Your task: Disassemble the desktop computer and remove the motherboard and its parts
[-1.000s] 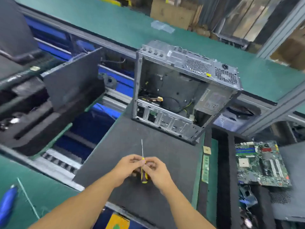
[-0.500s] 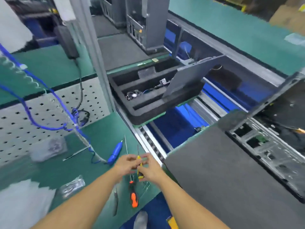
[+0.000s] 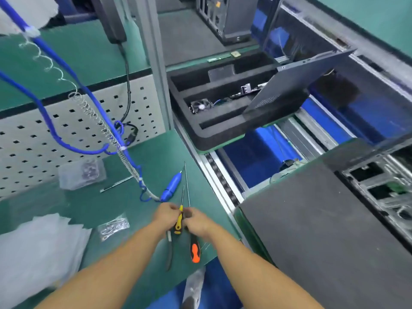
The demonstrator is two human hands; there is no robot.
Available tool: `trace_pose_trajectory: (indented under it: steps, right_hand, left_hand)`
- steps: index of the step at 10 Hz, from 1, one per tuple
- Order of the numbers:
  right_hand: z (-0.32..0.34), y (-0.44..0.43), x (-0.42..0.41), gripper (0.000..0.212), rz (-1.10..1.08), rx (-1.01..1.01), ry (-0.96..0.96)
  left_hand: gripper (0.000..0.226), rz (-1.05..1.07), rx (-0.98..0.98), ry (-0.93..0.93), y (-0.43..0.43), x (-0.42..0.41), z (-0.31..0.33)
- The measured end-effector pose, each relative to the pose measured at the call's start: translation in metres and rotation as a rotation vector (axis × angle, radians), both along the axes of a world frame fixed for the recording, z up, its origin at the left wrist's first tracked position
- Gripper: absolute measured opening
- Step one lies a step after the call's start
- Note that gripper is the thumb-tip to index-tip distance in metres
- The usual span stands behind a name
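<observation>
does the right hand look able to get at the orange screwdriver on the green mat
Probably yes: the orange screwdriver lies uncovered on the green mat close beside the right hand. But that hand and the left hand both hold the yellow screwdriver, so it would need to let go first.

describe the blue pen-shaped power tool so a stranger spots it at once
Find the green bench mat below the white pegboard panel. Just beyond the left hand, which grips a yellow-handled screwdriver, lies the blue pen-shaped power tool. Alone among the tools there, it trails a blue cable.
</observation>
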State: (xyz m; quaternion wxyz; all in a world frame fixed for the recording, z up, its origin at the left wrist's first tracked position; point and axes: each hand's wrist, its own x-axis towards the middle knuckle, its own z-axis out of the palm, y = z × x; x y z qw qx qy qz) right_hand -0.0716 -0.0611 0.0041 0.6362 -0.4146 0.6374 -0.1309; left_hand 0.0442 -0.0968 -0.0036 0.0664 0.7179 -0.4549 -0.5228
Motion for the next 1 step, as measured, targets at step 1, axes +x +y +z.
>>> trace_pose_trajectory:
  steps: [1]
  right_hand:
    - [0.0149,-0.0037,-0.0147,0.033,-0.18,0.051,-0.051]
  left_hand:
    - [0.016,-0.016,-0.118,-0.022,-0.0108,-0.0082,0.0141]
